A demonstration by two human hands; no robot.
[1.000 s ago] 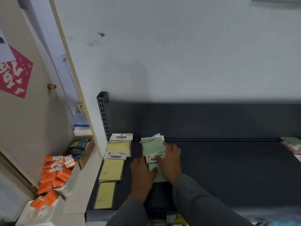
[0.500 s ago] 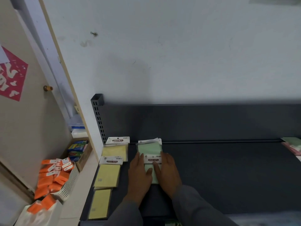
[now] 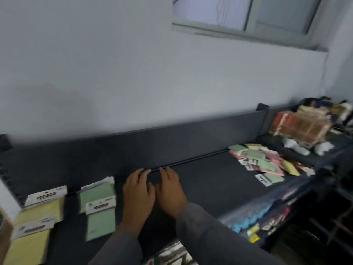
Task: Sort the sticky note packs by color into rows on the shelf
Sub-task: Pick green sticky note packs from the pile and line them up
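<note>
Both hands lie side by side, palms down, over the bare middle of the dark shelf [image 3: 210, 180]. The left hand [image 3: 138, 196] and the right hand [image 3: 170, 190] have their fingers stretched nearly straight toward the shelf's back edge, and neither has hold of anything; whether the palms press on the surface or float just above it cannot be told. Grey sleeves [image 3: 206, 232] cover both forearms.

Toward the shelf's left end two rows run from the back edge to the front. The green sticky note packs [image 3: 97, 203] sit just beside the left hand — two overlapping, each with a white header card carrying a dark red label band. The print is too blurred to read. Nearer the left end, the yellow sticky note packs [image 3: 38, 215] form their own row, with the same white cards and the same unreadable red band.

At the shelf's right end, well apart from the hands, a loose heap of unsorted packs [image 3: 261, 161] lies jumbled — green, pink and yellow mixed, some overlapping. One green pack [image 3: 270, 178] lies apart at the heap's near side, close to the front edge, its white card showing a dark mark that cannot be made out.

Beyond the right-hand upright, brownish boxes [image 3: 303, 125] are stacked on the neighbouring shelf. A window [image 3: 267, 18] is set in the pale wall above.
</note>
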